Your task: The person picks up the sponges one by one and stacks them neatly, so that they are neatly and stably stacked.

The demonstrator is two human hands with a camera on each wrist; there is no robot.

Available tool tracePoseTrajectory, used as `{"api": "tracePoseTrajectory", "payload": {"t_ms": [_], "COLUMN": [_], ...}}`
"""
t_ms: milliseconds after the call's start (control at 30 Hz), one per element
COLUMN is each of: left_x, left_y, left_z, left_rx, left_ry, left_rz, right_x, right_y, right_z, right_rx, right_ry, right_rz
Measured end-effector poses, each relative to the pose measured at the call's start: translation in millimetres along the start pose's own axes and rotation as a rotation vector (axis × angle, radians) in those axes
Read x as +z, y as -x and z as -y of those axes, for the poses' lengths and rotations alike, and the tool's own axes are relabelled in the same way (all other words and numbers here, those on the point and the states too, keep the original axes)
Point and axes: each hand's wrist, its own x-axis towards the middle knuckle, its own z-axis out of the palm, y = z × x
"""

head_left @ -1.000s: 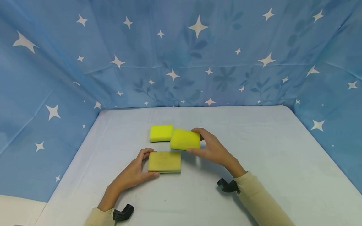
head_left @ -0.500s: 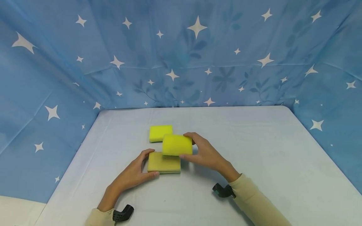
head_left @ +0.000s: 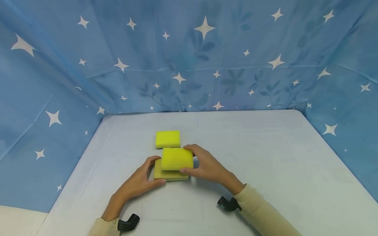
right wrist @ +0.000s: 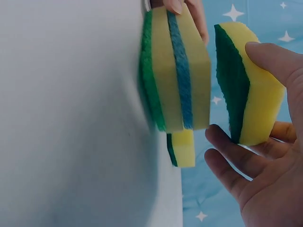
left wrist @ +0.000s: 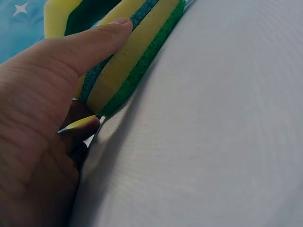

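Two sponges lie stacked on the white table (head_left: 265,157). The lower sponge (right wrist: 163,71) has a green scouring side; the upper sponge (right wrist: 196,66), a paler yellow, has a blue one. My left hand (head_left: 137,182) grips this stack by its left end, thumb on the near side and fingers on the far side. My right hand (head_left: 208,168) holds a bright yellow sponge (head_left: 176,159) by its right end, green side down. In the right wrist view a gap shows between this sponge and the stack beneath. In the head view it covers part of the stack's top.
Another bright yellow sponge (head_left: 167,139) with a green underside lies on the table just behind the stack. A blue curtain with white stars (head_left: 203,65) hangs along the table's back and sides. Each wrist wears a black camera mount (head_left: 129,223).
My right hand has carried the bright yellow sponge left and toward me, from beside the rear sponge to over the stack. My left hand has stayed at the stack.
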Motion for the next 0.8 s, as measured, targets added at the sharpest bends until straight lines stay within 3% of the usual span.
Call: {"api": "tracePoseTrajectory", "payload": {"t_ms": [800], "left_x": [-0.8], "left_y": [-0.4], "left_z": [-0.2], "left_rx": [0.003], "left_ry": [0.020], "left_rz": [0.014], "right_x": [15], "right_y": [0], "right_z": [3], "right_rx": [-0.031], "right_ry": [0.012], "right_rz": [0.040]}}
